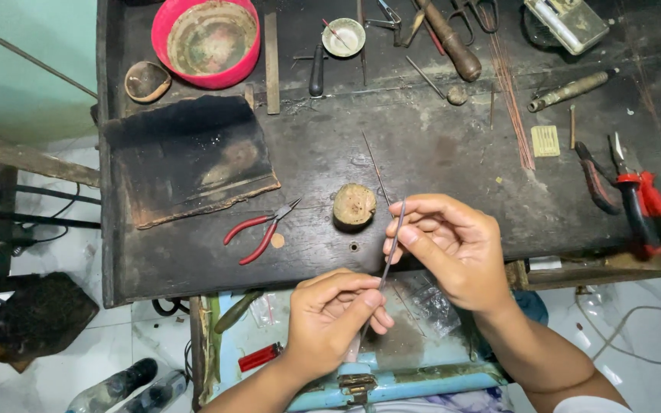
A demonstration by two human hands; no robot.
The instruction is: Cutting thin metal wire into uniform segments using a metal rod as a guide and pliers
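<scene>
My right hand holds a thin grey metal file near its upper end, fingers pinched around it. My left hand is closed just below, fingertips pinching something very small against the file's lower part; what it holds is too small to make out. Both hands hover over the near edge of a dark, worn wooden workbench. A round wooden peg block sits just beyond the file's tip. Red-handled pliers lie to the left of it.
A red bowl, a small white dish, a charred black board, thin copper wires, red and black pliers and several tools crowd the bench. A light blue drawer is open below my hands.
</scene>
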